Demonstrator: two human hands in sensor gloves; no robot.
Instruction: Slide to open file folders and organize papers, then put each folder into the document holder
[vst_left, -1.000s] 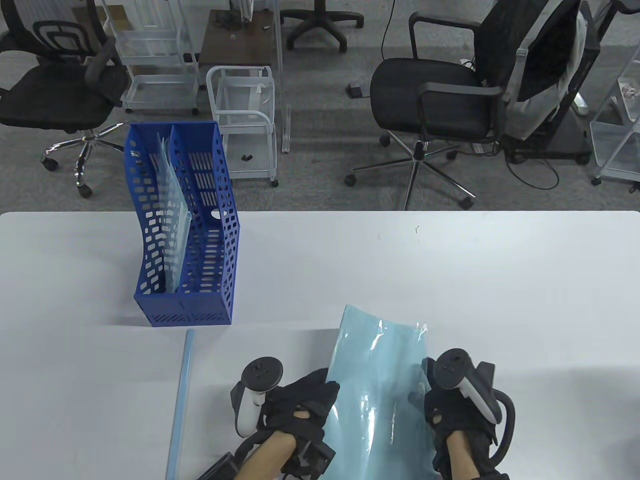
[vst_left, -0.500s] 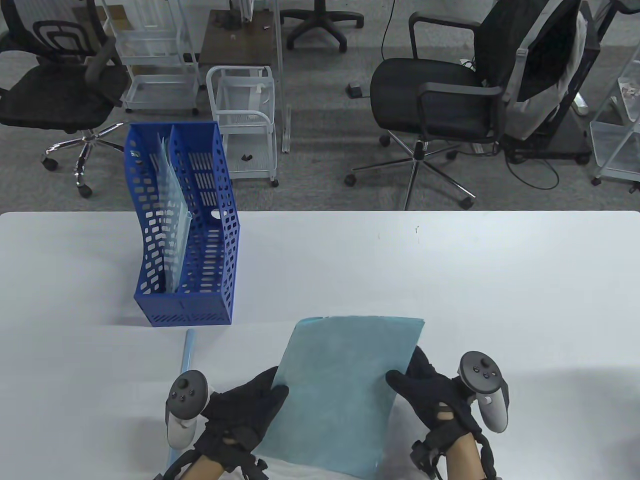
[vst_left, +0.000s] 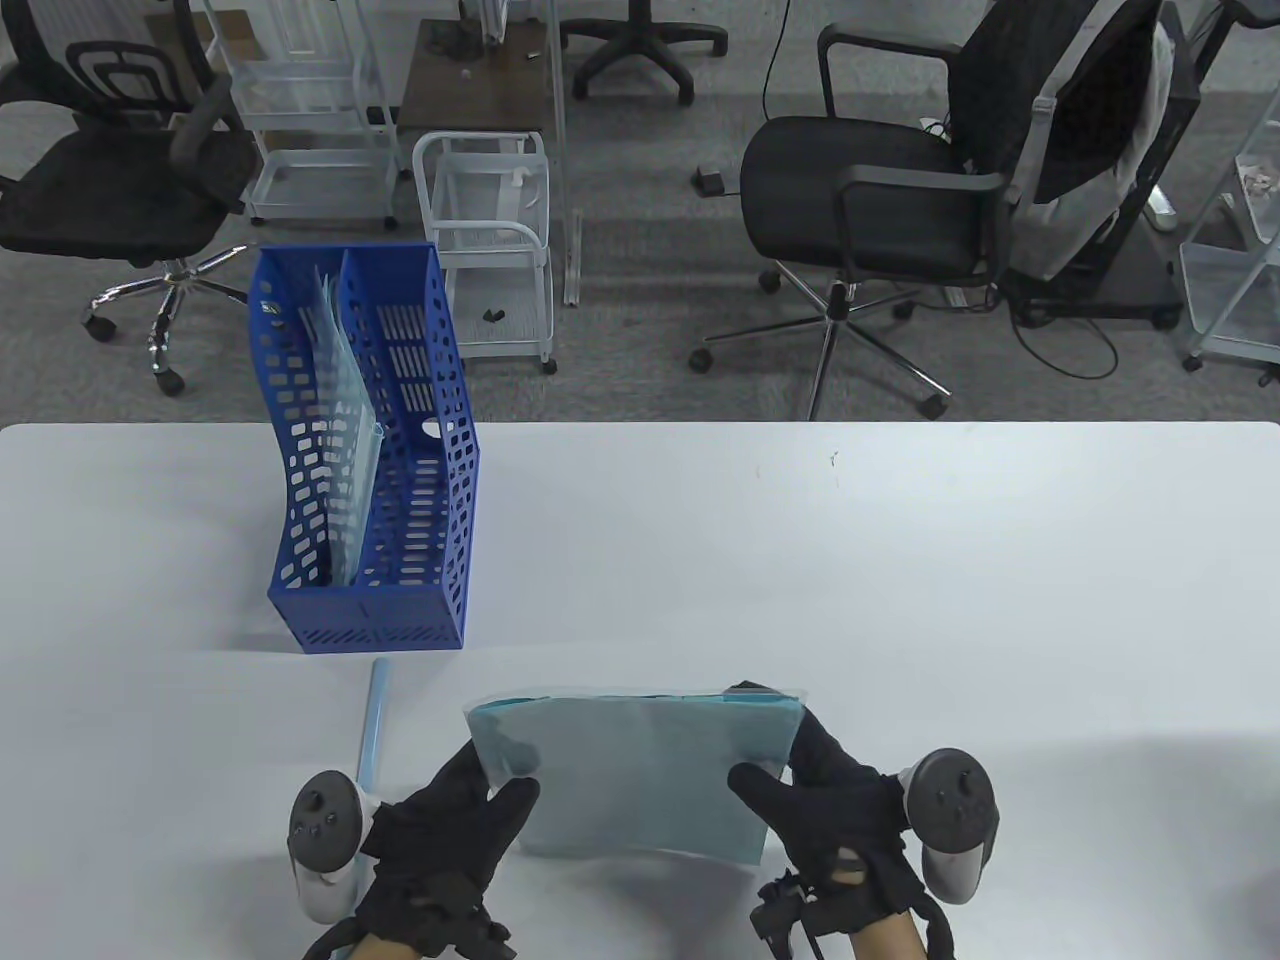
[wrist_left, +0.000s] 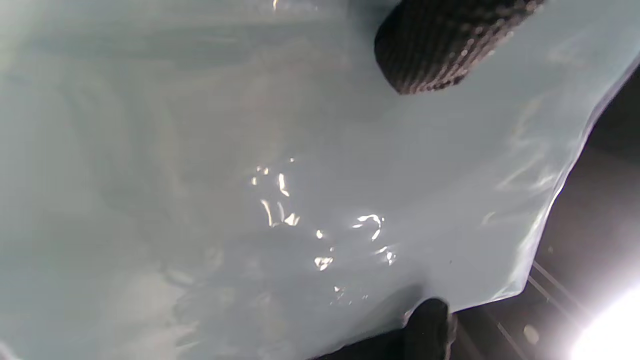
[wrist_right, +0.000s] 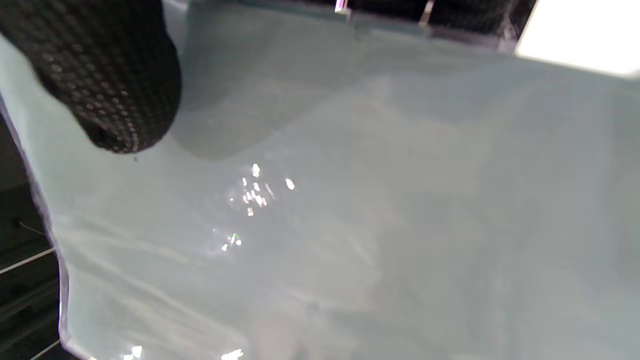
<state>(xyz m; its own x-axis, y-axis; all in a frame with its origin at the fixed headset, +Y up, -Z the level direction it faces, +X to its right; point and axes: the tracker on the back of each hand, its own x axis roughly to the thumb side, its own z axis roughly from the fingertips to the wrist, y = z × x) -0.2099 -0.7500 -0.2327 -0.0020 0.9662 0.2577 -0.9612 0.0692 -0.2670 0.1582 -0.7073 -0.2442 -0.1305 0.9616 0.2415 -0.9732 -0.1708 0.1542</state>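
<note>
A pale grey-white tabletop (vst_left: 900, 560) carries the things, its far edge running straight across the table view with an office floor beyond. A blue perforated document holder (vst_left: 370, 450) stands upright on its left part, with translucent folders (vst_left: 345, 420) standing in its left compartment. Just in front of the holder, a pale blue slide bar (vst_left: 372, 722) lies on the surface, pointing from the holder toward the near edge.

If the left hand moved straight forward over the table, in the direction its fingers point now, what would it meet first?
The left hand points away from the person and slightly right, gripping the blue folder. Beyond the folder, that line looks free over the bare table. The blue document holder stands well to its left, though depth is uncertain.
</note>
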